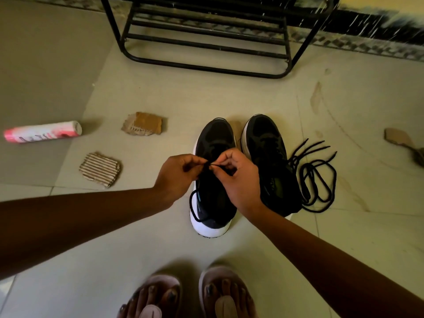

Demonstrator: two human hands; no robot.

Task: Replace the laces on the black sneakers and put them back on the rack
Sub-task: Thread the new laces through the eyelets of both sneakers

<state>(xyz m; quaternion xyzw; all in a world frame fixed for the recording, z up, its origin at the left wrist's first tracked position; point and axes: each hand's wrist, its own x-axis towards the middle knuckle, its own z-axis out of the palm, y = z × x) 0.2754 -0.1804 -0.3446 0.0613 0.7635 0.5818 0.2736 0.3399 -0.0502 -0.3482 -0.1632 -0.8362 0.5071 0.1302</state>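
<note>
Two black sneakers with white soles stand side by side on the floor, toes pointing away from me. Over the left sneaker (214, 138) my left hand (177, 173) and my right hand (238, 177) meet, each pinching the black lace (209, 165) above the tongue. A loop of that lace hangs by the shoe's heel on the left. The right sneaker (266, 138) stands untouched. A loose tangle of black laces (317, 177) lies on the floor just right of it. The black metal shoe rack (206, 44) stands beyond the shoes.
A pink and white spray can (43, 133) lies at the left. Two torn cardboard pieces (142, 123) (101, 169) lie left of the shoes, another scrap (399, 137) at the far right. My sandalled feet (190, 294) are at the bottom edge.
</note>
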